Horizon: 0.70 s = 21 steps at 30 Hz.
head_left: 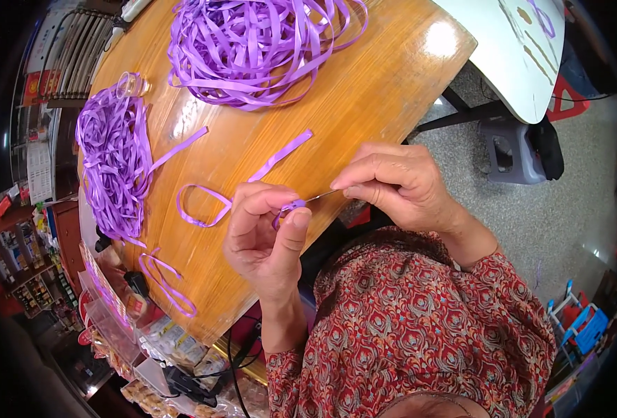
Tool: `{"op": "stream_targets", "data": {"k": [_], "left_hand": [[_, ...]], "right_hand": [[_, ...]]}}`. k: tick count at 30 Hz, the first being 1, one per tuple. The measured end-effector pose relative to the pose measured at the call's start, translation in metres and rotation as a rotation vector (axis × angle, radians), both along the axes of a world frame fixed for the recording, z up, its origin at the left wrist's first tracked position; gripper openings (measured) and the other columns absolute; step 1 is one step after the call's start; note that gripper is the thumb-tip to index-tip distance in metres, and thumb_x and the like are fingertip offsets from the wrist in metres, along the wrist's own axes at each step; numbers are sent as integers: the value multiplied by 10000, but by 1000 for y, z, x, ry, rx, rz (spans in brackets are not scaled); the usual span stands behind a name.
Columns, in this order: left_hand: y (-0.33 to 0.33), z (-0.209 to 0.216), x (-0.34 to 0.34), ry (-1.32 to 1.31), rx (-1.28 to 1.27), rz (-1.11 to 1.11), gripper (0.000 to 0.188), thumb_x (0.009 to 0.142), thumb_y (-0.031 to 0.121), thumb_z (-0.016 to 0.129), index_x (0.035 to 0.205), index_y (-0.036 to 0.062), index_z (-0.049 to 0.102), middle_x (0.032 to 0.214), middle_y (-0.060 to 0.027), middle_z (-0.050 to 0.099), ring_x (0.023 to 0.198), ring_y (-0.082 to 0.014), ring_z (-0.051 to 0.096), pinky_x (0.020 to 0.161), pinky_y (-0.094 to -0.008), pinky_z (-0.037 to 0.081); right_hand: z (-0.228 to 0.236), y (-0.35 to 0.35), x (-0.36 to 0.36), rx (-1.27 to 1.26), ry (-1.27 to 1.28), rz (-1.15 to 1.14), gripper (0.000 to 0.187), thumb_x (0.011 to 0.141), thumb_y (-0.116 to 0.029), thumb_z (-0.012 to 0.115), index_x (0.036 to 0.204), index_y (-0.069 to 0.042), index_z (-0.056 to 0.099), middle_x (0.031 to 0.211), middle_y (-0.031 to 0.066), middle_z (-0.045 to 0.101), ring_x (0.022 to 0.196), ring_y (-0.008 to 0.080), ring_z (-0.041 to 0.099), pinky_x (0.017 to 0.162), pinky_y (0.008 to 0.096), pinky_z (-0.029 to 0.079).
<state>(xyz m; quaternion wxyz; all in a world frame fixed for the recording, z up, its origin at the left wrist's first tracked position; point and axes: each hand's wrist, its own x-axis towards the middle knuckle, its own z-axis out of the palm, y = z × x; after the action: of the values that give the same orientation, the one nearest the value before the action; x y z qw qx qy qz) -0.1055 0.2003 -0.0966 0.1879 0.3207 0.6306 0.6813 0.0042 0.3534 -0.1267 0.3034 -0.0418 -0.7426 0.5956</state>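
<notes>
Wooden tabletop [364, 90], frame centre: left hand [267, 233] pinches purple ribbon [291, 206]; right hand [399, 182] pinches a needle [322, 196], which could prick the thumb.

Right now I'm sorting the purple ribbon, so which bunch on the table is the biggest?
The loose pile at the far edge of the wooden table is biggest, sprawling wide. The bunch along the left edge is narrower and denser.

From my remote seat I saw a glossy honey-orange worktop [364, 90] with fine wood grain. The ribbon heaps [253, 49] and the loose strip [214, 202] were bright violet. The sleeve [420, 327] was brick red, patterned with small teal and cream leaf motifs. The stool [511, 150] was grey.
</notes>
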Motion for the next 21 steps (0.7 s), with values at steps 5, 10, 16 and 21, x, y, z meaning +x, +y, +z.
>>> {"op": "stream_targets", "data": {"k": [5, 10, 16, 21], "left_hand": [[0, -3, 1, 55, -20, 1, 200, 751, -68, 673, 929, -9, 605, 925, -71, 530, 802, -115, 506, 709, -214, 408], [-2, -4, 4, 24, -20, 9, 195, 759, -69, 668, 935, -14, 606, 922, -62, 517, 799, -109, 507, 702, -210, 414], [-1, -1, 9, -47, -59, -9, 187, 757, -61, 678, 929, -19, 618, 916, -56, 510, 786, -106, 511, 697, -211, 419], [-1, 2, 9, -34, -58, -6, 187, 750, -44, 697, 921, -14, 626, 904, -52, 510, 763, -104, 509, 684, -206, 413]], "right_hand": [[-4, 3, 3, -19, -21, 7, 87, 766, 9, 674, 851, -4, 667, 736, 85, 628, 651, 194, 608, 568, 271, 462], [-8, 5, 6, -80, -49, 44, 76, 775, 7, 664, 850, -3, 666, 737, 79, 628, 651, 185, 606, 572, 266, 459], [-14, 9, 7, -250, -59, 151, 71, 796, 10, 643, 860, 1, 672, 738, 72, 629, 666, 162, 620, 588, 259, 469], [-16, 10, 6, -267, -20, 189, 69, 801, 11, 640, 862, 4, 672, 739, 79, 630, 667, 166, 626, 591, 258, 473]]}}
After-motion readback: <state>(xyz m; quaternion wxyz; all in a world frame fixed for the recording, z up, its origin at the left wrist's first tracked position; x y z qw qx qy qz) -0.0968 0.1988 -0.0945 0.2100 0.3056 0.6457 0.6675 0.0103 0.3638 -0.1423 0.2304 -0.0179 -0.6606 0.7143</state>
